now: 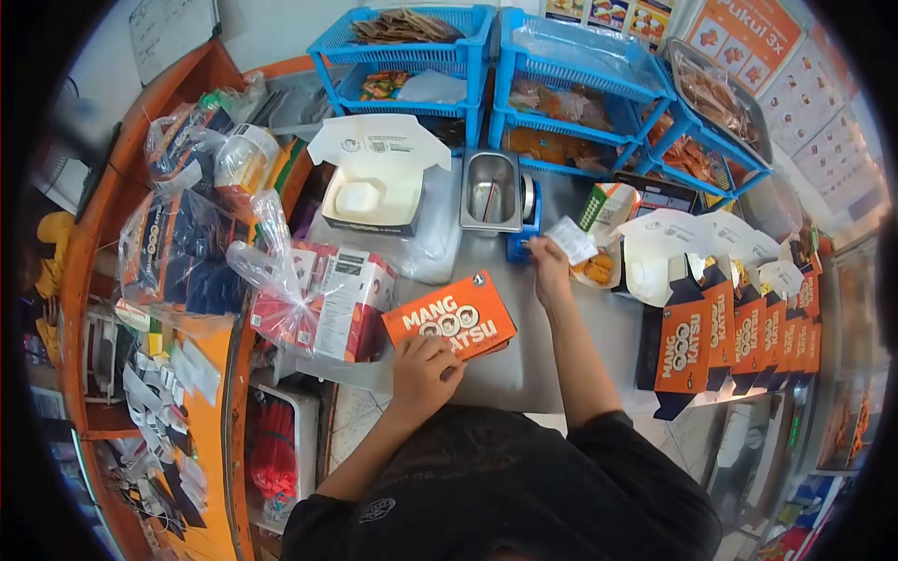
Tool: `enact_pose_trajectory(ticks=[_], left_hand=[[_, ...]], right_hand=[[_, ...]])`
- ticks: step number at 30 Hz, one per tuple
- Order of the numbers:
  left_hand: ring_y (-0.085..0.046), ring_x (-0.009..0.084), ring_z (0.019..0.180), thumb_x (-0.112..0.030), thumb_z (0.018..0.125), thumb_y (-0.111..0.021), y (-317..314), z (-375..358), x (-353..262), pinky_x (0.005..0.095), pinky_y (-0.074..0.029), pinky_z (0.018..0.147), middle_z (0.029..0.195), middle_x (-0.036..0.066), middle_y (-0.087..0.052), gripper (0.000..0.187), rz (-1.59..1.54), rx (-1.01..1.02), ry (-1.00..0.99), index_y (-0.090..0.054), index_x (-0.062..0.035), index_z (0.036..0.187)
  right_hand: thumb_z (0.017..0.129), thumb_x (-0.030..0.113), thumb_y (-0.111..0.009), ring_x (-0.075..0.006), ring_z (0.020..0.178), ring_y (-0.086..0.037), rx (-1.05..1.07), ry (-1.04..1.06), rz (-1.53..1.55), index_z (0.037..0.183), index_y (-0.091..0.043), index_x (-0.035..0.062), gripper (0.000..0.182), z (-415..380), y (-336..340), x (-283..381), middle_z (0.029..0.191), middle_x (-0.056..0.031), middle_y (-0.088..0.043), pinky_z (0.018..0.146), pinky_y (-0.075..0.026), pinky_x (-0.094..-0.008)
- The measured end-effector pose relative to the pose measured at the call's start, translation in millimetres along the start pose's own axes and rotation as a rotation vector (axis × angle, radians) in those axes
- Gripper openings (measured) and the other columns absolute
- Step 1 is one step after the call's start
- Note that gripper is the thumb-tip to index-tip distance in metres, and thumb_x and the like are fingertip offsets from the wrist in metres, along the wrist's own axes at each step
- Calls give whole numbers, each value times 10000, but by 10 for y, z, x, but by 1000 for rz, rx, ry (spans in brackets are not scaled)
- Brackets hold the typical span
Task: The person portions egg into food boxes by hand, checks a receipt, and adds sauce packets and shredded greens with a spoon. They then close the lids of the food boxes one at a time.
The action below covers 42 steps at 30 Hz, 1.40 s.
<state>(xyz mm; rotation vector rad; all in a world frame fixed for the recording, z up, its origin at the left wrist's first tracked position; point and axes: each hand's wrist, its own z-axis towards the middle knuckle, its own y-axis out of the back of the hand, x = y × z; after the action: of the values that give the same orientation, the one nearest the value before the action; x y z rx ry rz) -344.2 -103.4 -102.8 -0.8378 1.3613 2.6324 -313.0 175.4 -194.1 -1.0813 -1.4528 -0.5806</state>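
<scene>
An orange takeaway box (472, 304) printed "MANG KATSU" lies closed and slanted at the table's front. My left hand (426, 374) grips its near left edge, fingers curled over the top. Beyond it, my right hand (550, 266) is closed in front of a blue scale (520, 249); whatever its fingers hold is too small to make out. A white paper slip (574, 240) touches or nearly touches that hand. Right of it sits an open box with fried food (595, 269). A steel container (490, 192) stands on or against the scale.
At the back left stands an open white-lined box (374, 194) on plastic bags. Blue tiered baskets (585, 122) line the rear. Several orange boxes (687, 341) crowd the right, some open with food. Plastic-wrapped cartons (323, 299) and bagged packs (182, 252) fill the left.
</scene>
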Motion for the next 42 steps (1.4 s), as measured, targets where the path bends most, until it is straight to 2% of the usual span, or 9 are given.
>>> enact_pose_trajectory(ticks=[8,15,20,28,32,34,37,38,42], left_hand=[[-543,262,920,-141,615,-725,87,102,81,376,-419,793,876,63,-569,167,-49,182,-14,-591,-85,699],[-494,328,1094,-44,661,-667,40,162,166,439,-389,943,1081,133,-534,125,-225,219,-137,-574,-26,744],[-486,332,1106,-26,692,-639,48,165,171,437,-399,926,1112,125,-521,120,-240,181,-174,-579,-24,796],[-538,328,860,-81,618,-716,-23,346,-6,434,-420,729,872,118,-548,172,-99,143,-205,-554,-24,615],[-477,326,995,-123,607,-758,-62,301,-101,438,-380,840,1048,113,-503,353,154,375,-30,-557,-50,888],[-450,329,1050,-132,605,-767,-64,358,-324,444,-360,885,1117,127,-473,481,173,358,9,-512,-52,1005],[-406,335,1136,-159,593,-786,-247,467,-625,455,-327,956,1224,160,-424,688,121,283,10,-431,-47,1173],[-391,340,1167,-176,584,-797,-297,470,-719,460,-314,983,1262,180,-404,766,48,245,-40,-397,-40,1223],[-311,375,1257,-267,621,-803,-541,675,-1157,464,-287,1015,1369,201,-319,837,-311,493,-60,-355,-29,1287]], right_hand=[[802,93,-633,-250,654,-575,-201,732,-934,785,-569,-24,134,-343,130,-204,671,-150,-551,633,-460,-335],[851,-70,-510,-167,639,-591,242,154,-355,1162,-531,29,326,-1826,16,501,723,-75,-615,573,-490,-267],[822,-102,-544,-117,572,-567,238,48,-395,1447,71,132,908,-2053,-308,307,665,-69,-602,529,-472,-244],[789,-54,-541,-193,633,-628,209,146,-434,1445,-42,77,835,-2048,52,256,785,-157,-654,597,-504,-293],[771,127,-633,-325,719,-623,-967,973,-1639,1274,-414,6,562,-1748,1221,1396,864,-176,-644,655,-499,-426],[744,163,-643,-373,792,-614,-1040,522,-1646,1156,-489,-3,470,-1712,1794,1600,868,-194,-642,701,-476,-477],[766,107,-587,-397,884,-599,-465,-84,-1269,1141,-506,-5,400,-1717,1817,1769,1074,-273,-554,759,-458,-459],[786,104,-564,-408,799,-614,-362,229,-1404,1137,-500,-19,377,-1707,1860,1517,870,-249,-618,709,-472,-459],[782,109,-554,-391,810,-605,-157,28,-856,1165,-484,0,405,-1755,1502,1659,923,-223,-606,751,-468,-454]])
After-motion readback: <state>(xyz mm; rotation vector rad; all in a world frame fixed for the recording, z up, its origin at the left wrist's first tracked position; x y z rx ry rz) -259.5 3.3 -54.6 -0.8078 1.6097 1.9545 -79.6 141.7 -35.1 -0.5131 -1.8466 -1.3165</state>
